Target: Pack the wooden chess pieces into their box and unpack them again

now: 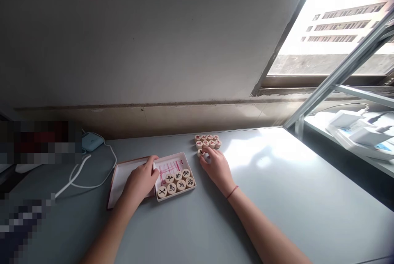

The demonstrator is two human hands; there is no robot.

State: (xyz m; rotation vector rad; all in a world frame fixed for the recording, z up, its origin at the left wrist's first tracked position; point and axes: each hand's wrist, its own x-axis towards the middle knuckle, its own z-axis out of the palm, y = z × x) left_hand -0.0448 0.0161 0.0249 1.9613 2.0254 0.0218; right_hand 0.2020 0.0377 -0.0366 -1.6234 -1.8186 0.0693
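Wooden xiangqi piece with a black character sits pinched between thumb and fingers of the right hand; whether it touches the tabletop, cannot tell. Red cord around that wrist. Left hand lies bent over the adjoining edges of an open box and its lid, thumb at the box's left wall; firm grip or mere rest, cannot tell.

Just beyond the pinched piece: red-character pieces, two rows of four, packed close, faces up. White-walled xiangqi box, left of the right hand, holds seven black-character pieces, faces up: four along the near side, three behind them. Pink printed lines show on the box floor past these. Lid lies inside-up on the box's left, pale within, dark reddish at the rim.

All on a grey-blue tabletop, glare on its right half. Farther left: white cable in loops, pale blue device near the wall; patches at the far left pixelated, unreadable. Plain grey wall behind. Upper right, window with a building outside; below it, a white shelf bearing white plug-in adapters and cables.
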